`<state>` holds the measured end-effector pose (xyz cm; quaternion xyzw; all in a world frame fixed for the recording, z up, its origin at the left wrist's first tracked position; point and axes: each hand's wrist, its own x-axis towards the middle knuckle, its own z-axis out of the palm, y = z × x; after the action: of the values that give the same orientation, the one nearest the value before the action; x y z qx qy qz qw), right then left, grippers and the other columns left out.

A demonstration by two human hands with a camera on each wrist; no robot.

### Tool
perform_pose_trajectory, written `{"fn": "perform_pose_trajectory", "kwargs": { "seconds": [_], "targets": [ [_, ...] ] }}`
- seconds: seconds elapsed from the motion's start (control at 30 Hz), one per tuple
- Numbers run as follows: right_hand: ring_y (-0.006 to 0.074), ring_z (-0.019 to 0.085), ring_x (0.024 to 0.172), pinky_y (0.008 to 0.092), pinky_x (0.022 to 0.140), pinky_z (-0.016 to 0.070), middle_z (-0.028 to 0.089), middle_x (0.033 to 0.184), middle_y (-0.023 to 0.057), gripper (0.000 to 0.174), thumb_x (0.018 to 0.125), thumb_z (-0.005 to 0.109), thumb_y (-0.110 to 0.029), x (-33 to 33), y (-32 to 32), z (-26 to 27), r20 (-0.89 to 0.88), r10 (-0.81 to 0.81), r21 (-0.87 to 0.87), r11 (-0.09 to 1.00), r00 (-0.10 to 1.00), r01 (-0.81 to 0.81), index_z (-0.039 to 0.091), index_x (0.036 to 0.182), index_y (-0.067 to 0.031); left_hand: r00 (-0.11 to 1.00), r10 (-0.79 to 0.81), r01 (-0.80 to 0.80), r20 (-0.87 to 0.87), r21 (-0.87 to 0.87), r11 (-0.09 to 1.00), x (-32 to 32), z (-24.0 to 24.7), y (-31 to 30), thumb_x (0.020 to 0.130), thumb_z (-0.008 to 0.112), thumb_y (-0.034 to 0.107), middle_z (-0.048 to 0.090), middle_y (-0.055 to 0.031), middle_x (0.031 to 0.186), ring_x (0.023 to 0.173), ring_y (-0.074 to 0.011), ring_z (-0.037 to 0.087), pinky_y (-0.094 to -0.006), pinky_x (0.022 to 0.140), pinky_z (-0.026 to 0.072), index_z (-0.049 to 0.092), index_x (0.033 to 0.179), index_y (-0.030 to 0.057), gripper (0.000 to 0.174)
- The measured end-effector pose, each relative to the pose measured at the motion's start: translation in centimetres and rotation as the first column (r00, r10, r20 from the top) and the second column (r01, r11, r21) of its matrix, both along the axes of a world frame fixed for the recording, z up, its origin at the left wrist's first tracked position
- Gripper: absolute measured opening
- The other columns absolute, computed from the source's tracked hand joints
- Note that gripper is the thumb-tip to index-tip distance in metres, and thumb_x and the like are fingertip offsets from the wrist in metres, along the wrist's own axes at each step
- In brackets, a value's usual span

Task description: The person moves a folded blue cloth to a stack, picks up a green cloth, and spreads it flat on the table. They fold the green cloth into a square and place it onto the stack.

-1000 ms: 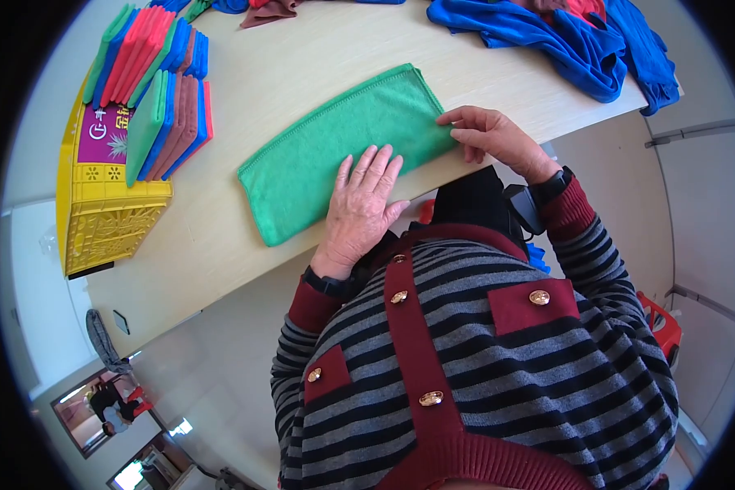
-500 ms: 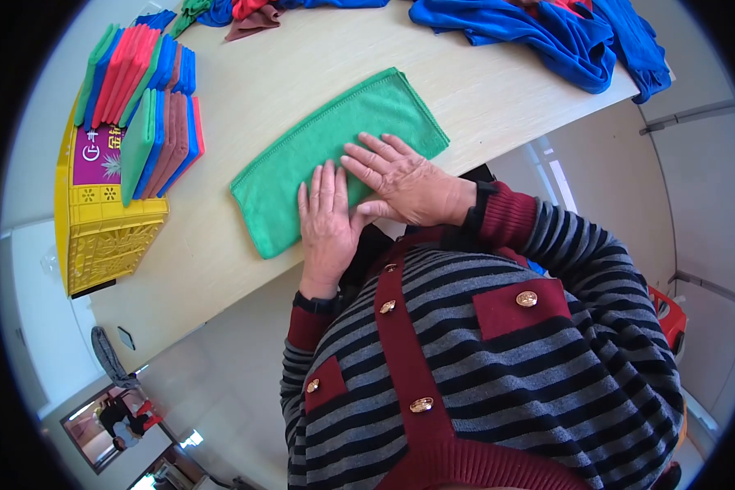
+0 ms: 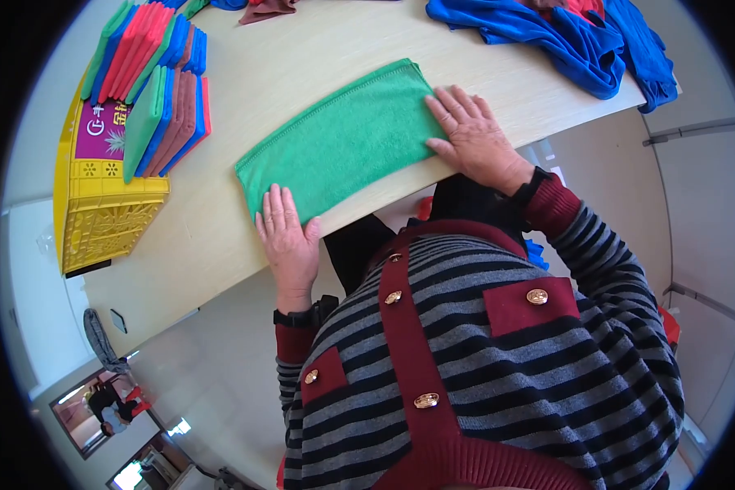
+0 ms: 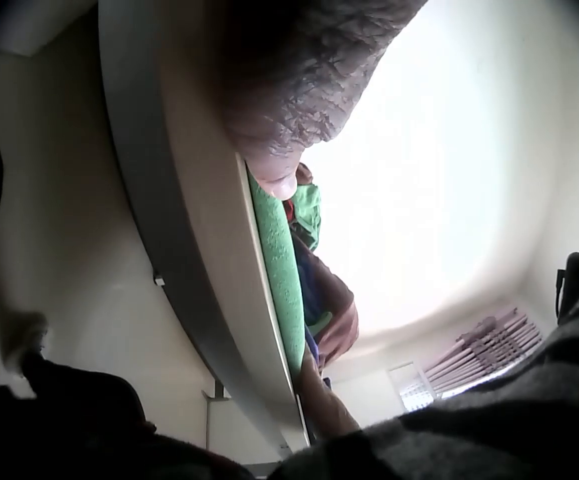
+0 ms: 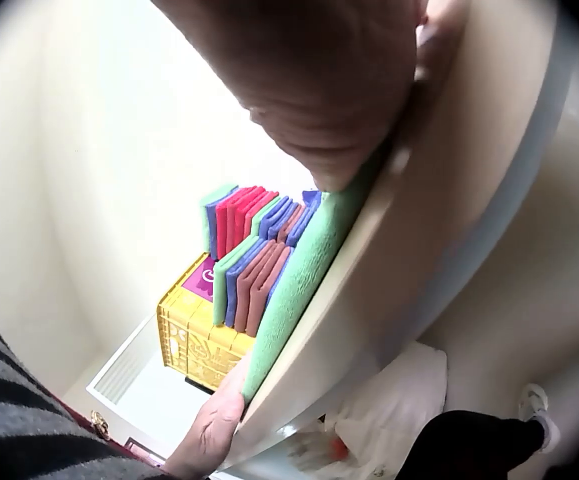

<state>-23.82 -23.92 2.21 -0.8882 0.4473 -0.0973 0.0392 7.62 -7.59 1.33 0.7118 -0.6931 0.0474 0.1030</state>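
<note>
A green towel (image 3: 343, 143), folded into a long strip with a stitched hem, lies flat along the table's near edge. My left hand (image 3: 287, 245) rests with straight fingers on its near left corner. At the other end, my right hand (image 3: 475, 139) lies spread, fingertips on the towel's right edge. In the left wrist view the green towel (image 4: 281, 270) shows edge-on below the left thumb (image 4: 277, 180). The right wrist view has the towel (image 5: 309, 265) running from under the right hand (image 5: 319, 90) toward the left hand (image 5: 209, 425).
A yellow basket (image 3: 114, 216) at the left holds upright folded towels (image 3: 167, 122) in green, blue, red and brown. Loose blue cloths (image 3: 547, 41) are heaped at the far right of the table (image 3: 196, 245). A brown cloth (image 3: 268, 8) lies at the far edge.
Both hands first came together on the towel's middle, the right one moving in from the right end. Now they have spread apart, the left to the left corner, the right to the right edge.
</note>
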Motion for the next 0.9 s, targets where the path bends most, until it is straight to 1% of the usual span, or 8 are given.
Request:
{"fn": "perform_pose_trajectory", "kwargs": {
  "seconds": [0.13,0.17,0.23,0.27,0.33,0.5,0.6,0.9],
  "targets": [
    [0.0351,0.025,0.149,0.0515,0.121,0.0178,0.035,0.157,0.0159,0.06,0.101,0.048,-0.04,1.6,0.4,1.0,0.025,-0.022,-0.069,0.997,0.999,0.024,0.038,0.15,-0.0062,0.993,0.12,-0.12,-0.021,-0.025,0.992,0.1,0.5,-0.4,0.097,0.056,0.032,0.037,-0.0181,0.156,0.146,-0.0347,0.031,-0.0511,0.121,0.0195,0.041,0.147,-0.0012,0.062],
    [0.0351,0.025,0.149,0.0515,0.121,0.0178,0.035,0.157,0.0159,0.06,0.101,0.048,-0.04,2.8,0.8,1.1,0.028,-0.021,-0.069,0.997,0.999,0.023,0.038,0.15,-0.0062,0.998,0.068,-0.069,-0.015,-0.035,0.997,-0.6,1.0,-1.2,0.098,0.056,0.032,0.037,-0.0185,0.155,0.145,-0.0346,0.031,-0.0509,0.12,0.0199,0.041,0.146,-0.0013,0.06],
    [0.0344,0.029,0.147,0.0516,0.12,0.0211,0.038,0.155,0.0158,0.058,0.1,0.052,-0.035,6.1,1.4,1.3,0.149,0.149,-0.051,0.988,0.978,-0.143,0.042,0.147,-0.0048,0.999,-0.036,0.037,0.003,-0.066,0.997,-2.4,2.0,-3.3,0.099,0.054,0.031,0.039,-0.0192,0.154,0.145,-0.0345,0.032,-0.0506,0.12,0.0208,0.043,0.145,-0.0015,0.058],
    [0.0344,0.029,0.147,0.0516,0.12,0.0211,0.038,0.155,0.0158,0.058,0.1,0.052,-0.035,7.8,1.7,1.2,0.153,0.151,-0.065,0.988,0.976,-0.143,0.042,0.147,-0.0048,0.999,-0.036,0.037,0.01,-0.079,0.996,-3.1,1.8,-4.3,0.099,0.054,0.031,0.039,-0.0192,0.154,0.145,-0.0345,0.032,-0.0506,0.12,0.0208,0.043,0.145,-0.0015,0.058],
    [0.0333,0.032,0.146,0.0517,0.119,0.024,0.04,0.154,0.0152,0.058,0.097,0.054,-0.033,10.3,2.3,0.6,0.117,0.232,-0.099,0.97,0.966,-0.221,0.043,0.147,-0.0049,0.987,-0.156,0.153,-0.04,-0.072,0.986,-4.4,1.1,-5.9,0.099,0.054,0.03,0.038,-0.0185,0.155,0.145,-0.0338,0.033,-0.0513,0.12,0.0213,0.042,0.146,-0.0012,0.057],
    [0.0323,0.032,0.146,0.051,0.119,0.024,0.04,0.154,0.0147,0.057,0.097,0.054,-0.03,10.7,2.3,-0.1,0.122,0.265,-0.046,0.964,0.957,-0.261,0.043,0.146,-0.0051,0.986,-0.118,0.113,-0.113,-0.054,0.992,-4.4,-0.1,-6.5,0.099,0.053,0.029,0.035,-0.0168,0.156,0.146,-0.0331,0.031,-0.052,0.12,0.0209,0.04,0.147,0.0002,0.058],
    [0.032,0.032,0.146,0.0505,0.119,0.0238,0.04,0.154,0.0133,0.056,0.097,0.054,-0.028,9.0,2.0,-1.0,0.18,0.216,-0.074,0.976,0.96,-0.206,0.042,0.147,-0.0052,0.99,-0.11,0.11,-0.085,-0.005,0.994,-3.8,-0.4,-5.7,0.099,0.053,0.03,0.032,-0.015,0.158,0.147,-0.0326,0.029,-0.0527,0.12,0.0199,0.038,0.149,0.0018,0.059],
    [0.032,0.032,0.145,0.0498,0.119,0.023,0.04,0.154,0.0118,0.054,0.098,0.053,-0.027,2.8,-1.1,-1.7,0.123,0.016,-0.119,0.993,0.992,-0.002,0.042,0.147,-0.0072,0.999,0.049,-0.049,0.002,0.017,0.999,0.7,-1.1,-4.1,0.1,0.051,0.03,0.031,-0.0141,0.159,0.148,-0.0322,0.026,-0.0527,0.12,0.0178,0.036,0.15,0.003,0.059]
  ]
}}
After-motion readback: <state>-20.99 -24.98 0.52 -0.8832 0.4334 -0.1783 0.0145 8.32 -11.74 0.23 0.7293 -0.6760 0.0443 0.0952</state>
